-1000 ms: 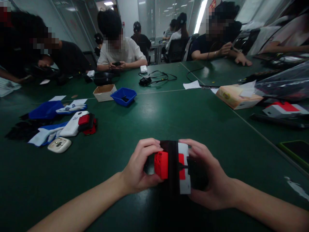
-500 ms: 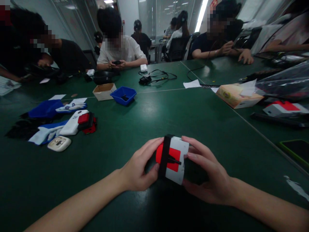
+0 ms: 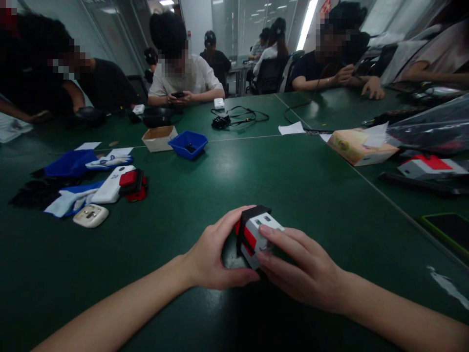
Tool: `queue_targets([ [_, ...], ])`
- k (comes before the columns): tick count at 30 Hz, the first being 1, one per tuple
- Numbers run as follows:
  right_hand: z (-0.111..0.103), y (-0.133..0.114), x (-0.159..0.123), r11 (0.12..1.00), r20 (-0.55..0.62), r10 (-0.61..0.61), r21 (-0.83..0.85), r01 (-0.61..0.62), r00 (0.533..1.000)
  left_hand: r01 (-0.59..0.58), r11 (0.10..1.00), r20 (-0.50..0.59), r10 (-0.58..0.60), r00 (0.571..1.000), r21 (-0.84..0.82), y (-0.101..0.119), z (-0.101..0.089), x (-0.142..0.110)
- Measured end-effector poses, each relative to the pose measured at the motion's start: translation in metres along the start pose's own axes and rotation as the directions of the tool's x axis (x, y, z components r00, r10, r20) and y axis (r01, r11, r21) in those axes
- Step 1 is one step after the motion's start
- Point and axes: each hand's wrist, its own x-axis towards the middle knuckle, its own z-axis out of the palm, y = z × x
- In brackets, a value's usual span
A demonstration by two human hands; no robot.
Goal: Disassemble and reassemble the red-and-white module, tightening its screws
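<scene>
At the green table (image 3: 227, 183), I have the fingers of my left hand (image 3: 210, 254) curled around, and those of my right hand (image 3: 311, 269) gripping, the grey-and-red device (image 3: 255, 232) between them, best steadied lightly, clear of its dark slots (image 3: 257, 222).

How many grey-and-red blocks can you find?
2: the held block between the left hand and right hand, and another block right of the tissue box. More may be hidden.

Head view: from the wearer's head, forward and down.
Near: left hand (image 3: 210, 254), right hand (image 3: 309, 271), close, low centre.
Far: over table (image 3: 183, 193) to glass wall (image 3: 252, 19).
</scene>
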Motion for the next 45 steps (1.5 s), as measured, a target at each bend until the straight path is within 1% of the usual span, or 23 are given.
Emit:
queue_targets([
  [2, 0.000, -0.002, 0.005, 1.000, 0.012, -0.002, -0.023, 0.002, 1.000, 0.051, 0.999, -0.004, -0.051, 0.999, -0.010, 0.000, 0.002, 0.000],
  [4, 0.001, -0.006, 0.009, 1.000, 0.017, 0.011, -0.026, -0.011, 1.000, 0.054, 0.999, -0.027, -0.054, 0.998, -0.012, 0.000, 0.004, 0.000],
  [7, 0.002, -0.010, 0.012, 0.998, 0.041, -0.038, -0.046, 0.040, 0.998, 0.006, 1.000, -0.072, -0.007, 0.997, -0.008, -0.002, 0.008, 0.000],
  [10, 0.003, -0.012, 0.013, 0.995, 0.051, -0.074, -0.060, 0.077, 0.996, -0.046, 0.999, -0.081, 0.046, 0.996, 0.004, -0.003, 0.009, 0.001],
  [13, 0.003, -0.012, 0.014, 0.994, -0.019, -0.106, -0.032, 0.106, 0.994, -0.143, 0.989, -0.074, 0.146, 0.987, 0.036, -0.002, 0.009, 0.001],
  [15, 0.001, -0.012, 0.015, 0.993, -0.075, -0.111, 0.032, 0.113, 0.991, -0.184, 0.982, -0.060, 0.187, 0.981, 0.050, -0.001, 0.009, 0.001],
  [18, 0.000, -0.009, 0.010, 0.989, -0.138, 0.012, 0.150, 0.009, 0.990, -0.179, 0.983, -0.060, 0.182, 0.982, 0.050, -0.001, 0.010, 0.001],
  [20, 0.000, -0.006, 0.005, 0.985, -0.141, 0.082, 0.164, -0.058, 0.987, -0.168, 0.985, -0.062, 0.171, 0.983, 0.044, -0.001, 0.011, 0.001],
  [24, 0.003, 0.001, -0.005, 0.973, -0.063, 0.153, 0.183, -0.139, 0.986, -0.145, 0.989, -0.058, 0.146, 0.988, 0.025, -0.001, 0.010, 0.001],
  [26, 0.003, 0.002, -0.005, 0.960, -0.016, 0.182, 0.217, -0.175, 0.983, -0.133, 0.991, -0.051, 0.134, 0.990, 0.017, 0.000, 0.010, 0.001],
  [28, 0.003, 0.003, -0.004, 0.950, 0.000, 0.198, 0.247, -0.192, 0.980, -0.125, 0.992, -0.054, 0.125, 0.991, -0.006, 0.001, 0.010, 0.000],
  [30, 0.003, 0.003, -0.003, 0.942, -0.003, 0.213, 0.268, -0.204, 0.977, -0.089, 0.994, -0.114, 0.081, 0.990, -0.064, 0.001, 0.010, -0.001],
  [31, 0.002, 0.003, -0.002, 0.938, 0.007, 0.219, 0.275, -0.212, 0.976, -0.044, 0.991, -0.170, 0.022, 0.985, -0.126, 0.001, 0.010, -0.001],
  [32, 0.002, 0.004, -0.001, 0.933, 0.030, 0.220, 0.284, -0.219, 0.975, 0.016, 0.977, -0.230, -0.066, 0.971, -0.213, 0.000, 0.010, 0.000],
  [33, 0.003, 0.005, 0.000, 0.930, 0.066, 0.209, 0.296, -0.219, 0.976, 0.083, 0.945, -0.279, -0.176, 0.944, -0.317, -0.002, 0.010, 0.001],
  [34, 0.003, 0.005, 0.000, 0.927, 0.114, 0.187, 0.310, -0.213, 0.976, 0.146, 0.892, -0.305, -0.294, 0.906, -0.427, -0.003, 0.010, 0.002],
  [36, 0.005, 0.006, 0.003, 0.926, 0.214, 0.122, 0.328, -0.188, 0.969, 0.236, 0.759, -0.287, -0.485, 0.826, -0.606, -0.007, 0.009, 0.004],
  [37, 0.006, 0.006, 0.004, 0.928, 0.253, 0.090, 0.330, -0.173, 0.963, 0.261, 0.704, -0.266, -0.545, 0.795, -0.661, -0.008, 0.008, 0.005],
  [39, 0.010, 0.003, 0.006, 0.933, 0.310, 0.045, 0.326, -0.151, 0.950, 0.279, 0.634, -0.242, -0.607, 0.757, -0.721, -0.010, 0.007, 0.007],
  [40, 0.012, 0.002, 0.007, 0.936, 0.332, 0.035, 0.320, -0.148, 0.943, 0.275, 0.619, -0.237, -0.616, 0.752, -0.736, -0.010, 0.006, 0.007],
  [42, 0.016, -0.002, 0.008, 0.940, 0.375, 0.043, 0.298, -0.164, 0.926, 0.248, 0.615, -0.245, -0.604, 0.758, -0.749, -0.009, 0.006, 0.007],
  [44, 0.021, -0.005, 0.009, 0.945, 0.418, 0.094, 0.247, -0.212, 0.904, 0.211, 0.622, -0.267, -0.584, 0.766, -0.754, -0.007, 0.006, 0.007],
  [45, 0.023, -0.006, 0.011, 0.947, 0.428, 0.126, 0.216, -0.236, 0.895, 0.192, 0.627, -0.291, -0.582, 0.760, -0.755, -0.006, 0.006, 0.007],
])
